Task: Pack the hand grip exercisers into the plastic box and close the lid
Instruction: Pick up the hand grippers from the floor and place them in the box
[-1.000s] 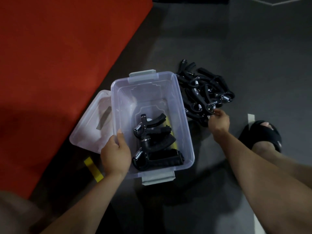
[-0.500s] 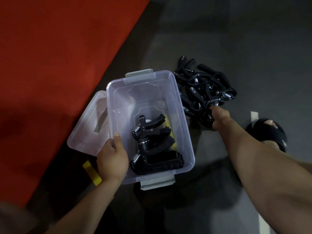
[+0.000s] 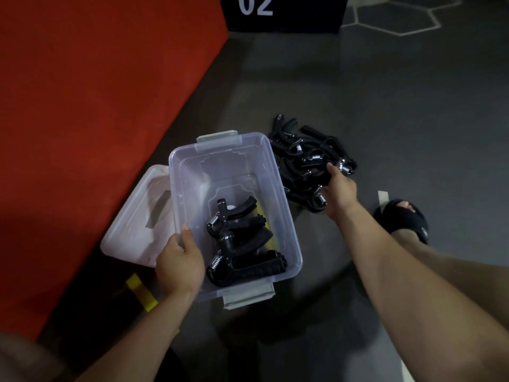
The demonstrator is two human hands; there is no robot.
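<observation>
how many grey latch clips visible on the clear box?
2. One latch sits on the far short end of the plastic box, the other latch on the near short end. None shows on the long sides.

Your left hand [image 3: 180, 261] grips the clear plastic box's [image 3: 286, 216] near-left rim; grip exercisers [image 3: 242, 244] lie inside beside it. Your right hand [image 3: 340, 193] reaches into the floor pile [image 3: 305, 158].
</observation>
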